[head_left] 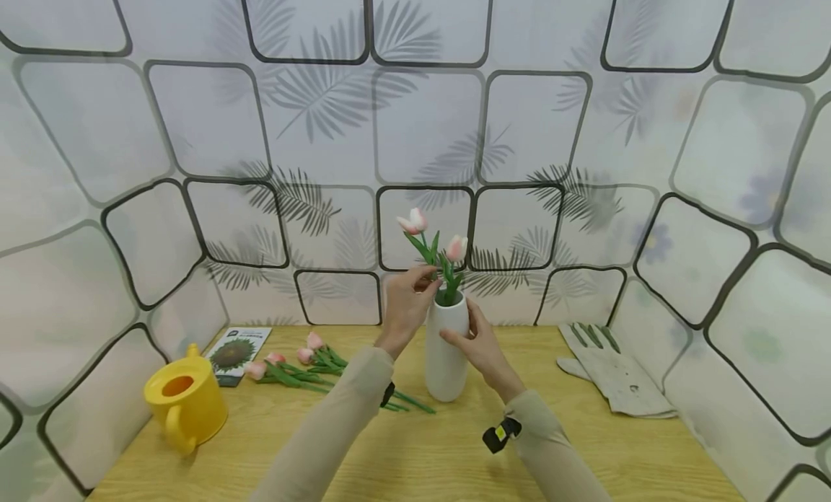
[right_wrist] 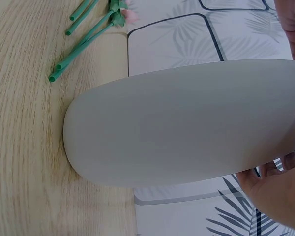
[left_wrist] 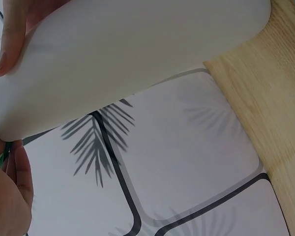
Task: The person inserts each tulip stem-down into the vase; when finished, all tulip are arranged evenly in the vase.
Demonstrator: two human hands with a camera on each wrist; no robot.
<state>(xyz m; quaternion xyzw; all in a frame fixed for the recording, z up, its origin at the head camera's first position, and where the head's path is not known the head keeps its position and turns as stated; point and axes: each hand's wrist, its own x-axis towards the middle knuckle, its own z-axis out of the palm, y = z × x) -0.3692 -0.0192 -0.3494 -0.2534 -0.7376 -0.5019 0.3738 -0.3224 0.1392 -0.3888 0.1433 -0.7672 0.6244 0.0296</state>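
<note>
A tall white vase [head_left: 446,358] stands upright on the wooden table. My right hand [head_left: 482,343] grips its upper right side, fingers behind and thumb in front; in the right wrist view the vase [right_wrist: 177,128] fills the middle. One pink-and-white tulip [head_left: 456,249] stands in the vase, leaves at its mouth. At the left of the rim my left hand [head_left: 409,304] pinches the stem of a second tulip [head_left: 414,222], whose bloom rises above the fingers. The lower end of that stem is hidden. In the left wrist view, the left hand [left_wrist: 12,191] shows beside the rim.
Several pink tulips [head_left: 292,372] with green stems lie on the table [head_left: 415,459] left of the vase. Beyond them are a seed packet [head_left: 235,352] with a sunflower-like picture and a yellow watering can [head_left: 188,397]. Gardening gloves [head_left: 617,376] lie at the right. Patterned cloth walls surround the table.
</note>
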